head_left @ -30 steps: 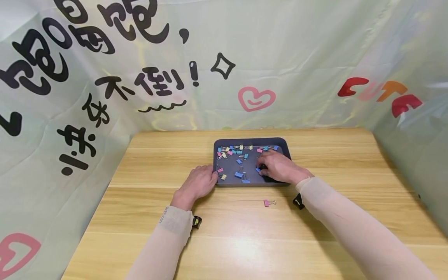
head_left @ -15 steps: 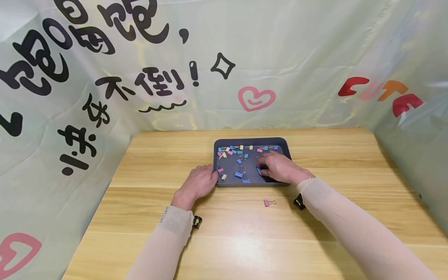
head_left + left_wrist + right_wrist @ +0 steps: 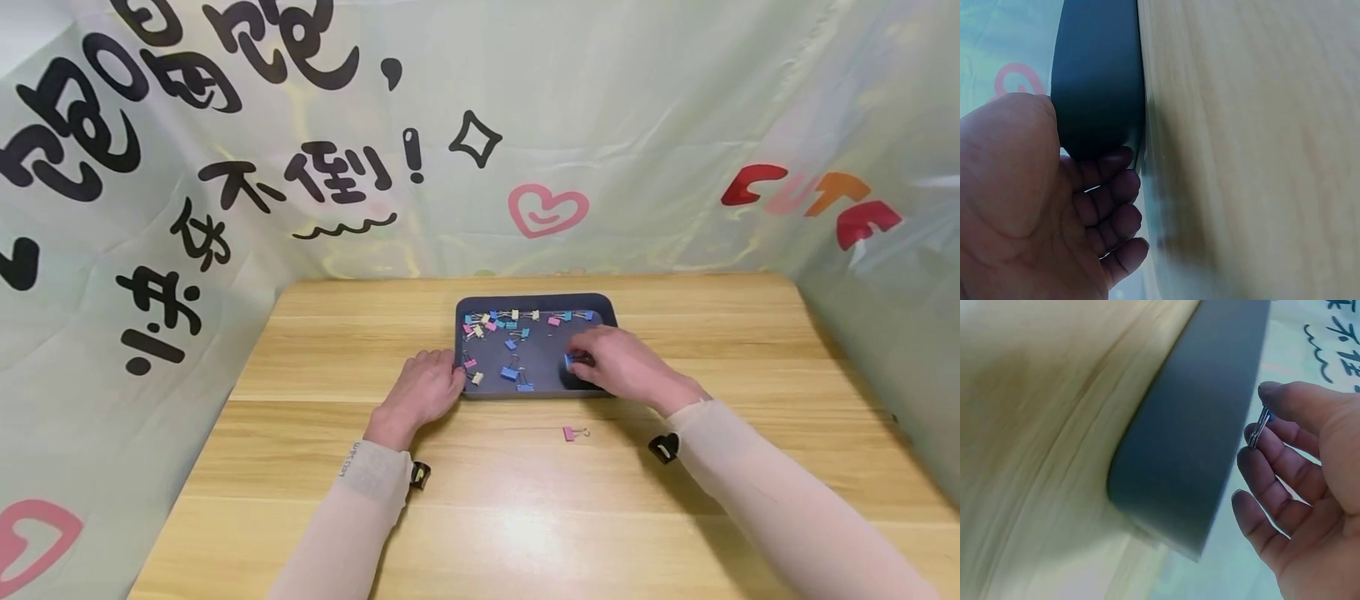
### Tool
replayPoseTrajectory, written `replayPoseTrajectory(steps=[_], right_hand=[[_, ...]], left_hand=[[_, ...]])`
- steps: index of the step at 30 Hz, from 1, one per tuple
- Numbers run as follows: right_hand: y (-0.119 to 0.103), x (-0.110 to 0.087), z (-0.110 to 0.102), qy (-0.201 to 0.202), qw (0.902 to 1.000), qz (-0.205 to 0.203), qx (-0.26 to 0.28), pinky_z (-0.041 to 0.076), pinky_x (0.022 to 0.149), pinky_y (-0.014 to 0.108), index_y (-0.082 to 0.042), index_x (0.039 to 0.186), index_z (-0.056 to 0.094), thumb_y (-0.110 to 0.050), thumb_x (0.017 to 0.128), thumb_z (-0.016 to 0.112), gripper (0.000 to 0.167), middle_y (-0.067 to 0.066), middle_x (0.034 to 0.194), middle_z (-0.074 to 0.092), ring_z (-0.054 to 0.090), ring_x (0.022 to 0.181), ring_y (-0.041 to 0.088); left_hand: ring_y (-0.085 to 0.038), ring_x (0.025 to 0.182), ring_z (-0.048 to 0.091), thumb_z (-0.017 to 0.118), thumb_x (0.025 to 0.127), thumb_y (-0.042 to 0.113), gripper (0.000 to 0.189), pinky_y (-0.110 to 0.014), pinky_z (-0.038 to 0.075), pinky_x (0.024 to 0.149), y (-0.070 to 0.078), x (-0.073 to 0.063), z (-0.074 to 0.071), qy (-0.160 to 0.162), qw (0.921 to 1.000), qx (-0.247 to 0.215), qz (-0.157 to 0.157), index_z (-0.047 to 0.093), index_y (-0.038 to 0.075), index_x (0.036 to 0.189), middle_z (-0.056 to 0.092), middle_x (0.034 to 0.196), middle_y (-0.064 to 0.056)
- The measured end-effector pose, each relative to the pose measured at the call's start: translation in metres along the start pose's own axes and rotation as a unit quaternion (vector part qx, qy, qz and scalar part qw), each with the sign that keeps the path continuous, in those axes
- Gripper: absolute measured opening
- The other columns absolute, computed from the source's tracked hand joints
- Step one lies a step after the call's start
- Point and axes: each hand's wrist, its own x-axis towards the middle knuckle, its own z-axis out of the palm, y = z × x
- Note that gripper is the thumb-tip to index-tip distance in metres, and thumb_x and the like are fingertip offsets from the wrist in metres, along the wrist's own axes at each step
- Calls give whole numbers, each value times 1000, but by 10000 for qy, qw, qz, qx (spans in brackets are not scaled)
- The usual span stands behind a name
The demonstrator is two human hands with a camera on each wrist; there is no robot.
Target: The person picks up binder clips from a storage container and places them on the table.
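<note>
A dark tray (image 3: 540, 394) on the wooden table holds several binder clips in blue, teal, pink and cream. My left hand (image 3: 422, 387) grips its near left corner. In the left wrist view, curled fingers (image 3: 1119, 215) lie by the tray wall (image 3: 1099, 75), and the thumb's tip is hidden behind it. Over the tray's right side, my right hand (image 3: 618, 362) pinches a blue binder clip (image 3: 569, 360). The right wrist view shows the clip's wire handles (image 3: 1260, 428) between thumb and fingers. A pink binder clip (image 3: 570, 434) lies on the table in front of the tray.
Clips crowd the tray's back left, with a pair of blue clips (image 3: 510, 373) near its front wall. The wooden table (image 3: 360, 333) meets a pale printed curtain (image 3: 652, 108) at the back and sides.
My right hand has moved to the right and lifted a little, carrying the blue binder clip from the tray floor. My left hand has kept its place at the corner.
</note>
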Motion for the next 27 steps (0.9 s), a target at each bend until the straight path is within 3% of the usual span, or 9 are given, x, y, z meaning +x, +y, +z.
replayPoseTrajectory(steps=[7, 14, 19, 27], right_hand=[[-5, -36, -11, 423, 9991, 10, -26, 57, 81, 44, -8, 109, 77, -18, 93, 82, 20, 5, 101, 76, 67, 91, 23], [-10, -73, -9, 409, 9990, -128, -159, 60, 82, 45, -9, 106, 78, -18, 91, 83, 18, 2, 99, 76, 69, 92, 22], [-10, -85, 1, 354, 9983, -406, -244, 59, 77, 38, -12, 101, 77, -15, 90, 83, 13, -3, 93, 72, 64, 85, 14], [-9, -91, 16, 251, 9979, -546, -222, 60, 82, 38, -15, 97, 75, -13, 88, 84, 13, -6, 94, 72, 67, 88, 14]], left_hand=[[-28, 101, 52, 39, 108, 36, 47, -47, 46, 101, 0, 0, -1, 98, 9999, 133, -29, 60, 2, 132, 66, 117, -11], [-28, 102, 53, 40, 108, 36, 47, -45, 45, 97, 0, 1, -1, 90, 9999, 126, -46, 59, 2, 135, 66, 119, -11], [-29, 107, 54, 38, 109, 36, 51, -48, 45, 106, 0, 1, -2, 42, 9999, 81, -87, 57, 0, 140, 66, 128, -14], [-29, 107, 54, 39, 109, 35, 50, -49, 45, 110, 1, 1, -1, 27, 9999, -5, -107, 56, 0, 141, 66, 128, -13]])
